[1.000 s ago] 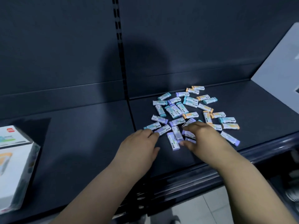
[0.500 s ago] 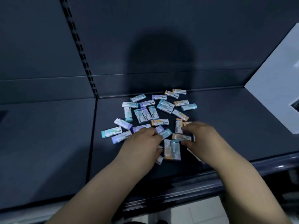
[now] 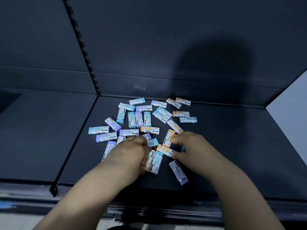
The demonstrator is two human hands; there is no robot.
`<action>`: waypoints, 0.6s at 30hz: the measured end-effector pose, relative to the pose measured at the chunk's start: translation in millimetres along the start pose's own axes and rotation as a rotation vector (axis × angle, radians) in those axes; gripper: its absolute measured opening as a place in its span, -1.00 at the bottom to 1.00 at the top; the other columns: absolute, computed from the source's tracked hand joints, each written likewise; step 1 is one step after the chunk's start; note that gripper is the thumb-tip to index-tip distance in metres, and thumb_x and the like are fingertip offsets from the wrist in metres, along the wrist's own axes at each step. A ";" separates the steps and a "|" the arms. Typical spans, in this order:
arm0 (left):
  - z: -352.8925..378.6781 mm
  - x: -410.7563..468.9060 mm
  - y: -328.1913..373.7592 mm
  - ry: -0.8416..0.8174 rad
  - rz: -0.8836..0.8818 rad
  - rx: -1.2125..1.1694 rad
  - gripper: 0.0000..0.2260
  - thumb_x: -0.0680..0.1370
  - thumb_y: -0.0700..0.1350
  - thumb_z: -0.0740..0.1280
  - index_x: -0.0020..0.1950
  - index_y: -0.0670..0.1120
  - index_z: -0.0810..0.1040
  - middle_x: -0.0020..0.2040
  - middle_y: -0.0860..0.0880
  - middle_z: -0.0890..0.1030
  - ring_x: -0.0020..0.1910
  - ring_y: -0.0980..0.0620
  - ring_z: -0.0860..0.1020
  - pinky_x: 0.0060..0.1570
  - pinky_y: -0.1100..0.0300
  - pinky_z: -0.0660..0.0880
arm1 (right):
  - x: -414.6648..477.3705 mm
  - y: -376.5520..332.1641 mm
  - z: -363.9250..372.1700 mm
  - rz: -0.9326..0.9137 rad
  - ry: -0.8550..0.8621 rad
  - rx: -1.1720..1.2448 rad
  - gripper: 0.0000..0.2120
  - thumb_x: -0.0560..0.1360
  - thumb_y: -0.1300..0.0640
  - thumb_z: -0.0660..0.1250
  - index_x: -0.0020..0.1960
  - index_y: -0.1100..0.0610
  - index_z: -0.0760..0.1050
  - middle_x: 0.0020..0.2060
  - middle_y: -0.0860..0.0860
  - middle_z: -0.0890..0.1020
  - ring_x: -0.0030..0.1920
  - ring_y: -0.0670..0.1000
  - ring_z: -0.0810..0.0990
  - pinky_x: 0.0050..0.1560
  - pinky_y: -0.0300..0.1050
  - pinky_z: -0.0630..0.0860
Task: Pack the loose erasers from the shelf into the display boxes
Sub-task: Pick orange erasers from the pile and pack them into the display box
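Several loose erasers (image 3: 137, 119) in white sleeves with teal, purple or orange ends lie scattered on the dark shelf (image 3: 232, 146). My left hand (image 3: 131, 151) rests palm down at the near edge of the pile, its fingers curled over a few erasers, with a side-by-side pair (image 3: 153, 161) against its thumb side. My right hand (image 3: 189, 145) is just to the right, fingertips pinching an orange-ended eraser (image 3: 165, 150). A purple-ended eraser (image 3: 178, 172) lies alone below the right wrist. No display box is in view.
A slotted upright (image 3: 81, 45) divides the dark back panel, and a seam runs down the shelf at the left. A pale panel (image 3: 292, 103) closes the shelf on the right. The shelf's front edge (image 3: 149, 206) runs under my forearms.
The view swung right, so the white boxes at the far left dropped out of sight. Both hands stayed at the pile's near edge, gathering erasers; one purple-ended eraser now lies apart near the right wrist.
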State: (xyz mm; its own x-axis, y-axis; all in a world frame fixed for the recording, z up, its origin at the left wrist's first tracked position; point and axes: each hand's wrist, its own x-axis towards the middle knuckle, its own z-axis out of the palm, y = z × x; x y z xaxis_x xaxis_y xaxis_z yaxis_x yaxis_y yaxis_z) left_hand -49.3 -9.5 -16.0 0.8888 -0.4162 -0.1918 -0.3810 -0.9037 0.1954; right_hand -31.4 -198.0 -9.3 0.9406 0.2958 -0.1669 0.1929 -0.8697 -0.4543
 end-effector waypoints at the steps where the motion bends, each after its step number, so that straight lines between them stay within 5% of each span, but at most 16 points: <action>1: 1.0 0.4 -0.6 0.007 -0.001 -0.008 -0.51 0.47 0.01 0.36 0.39 0.09 0.36 0.32 0.10 0.30 0.32 0.07 0.26 0.25 0.27 0.28 | 0.2 -1.8 1.3 -0.005 -0.011 0.005 -0.74 0.43 0.08 0.38 0.11 0.06 0.54 0.06 -0.06 0.50 0.08 -0.04 0.49 0.12 -0.06 0.46; 7: 4.7 0.3 -7.4 -0.028 0.044 -0.054 -0.53 0.55 0.10 0.25 0.44 0.05 0.30 0.32 0.07 0.29 0.33 0.07 0.22 0.27 0.28 0.20 | 2.9 -7.9 10.0 -0.065 -0.045 -0.001 -0.74 0.44 0.06 0.37 0.13 0.02 0.53 0.05 -0.08 0.49 0.12 -0.07 0.45 0.12 -0.16 0.41; 14: -3.3 10.8 -7.7 0.029 -0.024 -0.137 -0.66 0.64 0.04 0.03 0.15 -0.13 0.48 0.13 -0.05 0.40 0.15 -0.01 0.40 0.08 0.29 0.24 | 3.3 -1.7 7.8 -0.025 0.017 -0.031 -0.83 0.44 0.06 0.36 0.03 0.00 0.55 -0.07 -0.10 0.48 0.04 -0.07 0.46 0.05 -0.12 0.45; 18: -4.8 23.8 -11.4 0.066 -0.110 -0.172 -0.73 0.66 -0.05 0.07 0.03 -0.19 0.48 0.12 -0.08 0.35 0.03 -0.06 0.47 0.05 0.29 0.31 | 0.2 2.4 9.0 0.026 0.016 -0.073 -0.77 0.44 0.04 0.36 0.10 -0.01 0.54 -0.01 -0.09 0.48 0.05 -0.05 0.47 0.04 -0.12 0.48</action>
State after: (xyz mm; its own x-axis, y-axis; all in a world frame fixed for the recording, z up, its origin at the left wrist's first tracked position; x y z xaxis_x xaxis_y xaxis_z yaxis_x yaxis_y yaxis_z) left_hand -22.6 -8.6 -18.2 0.9397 -0.3030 -0.1586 -0.2363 -0.9105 0.3392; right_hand -33.2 -196.4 -18.3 0.9497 0.2668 -0.1640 0.1875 -0.9038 -0.3846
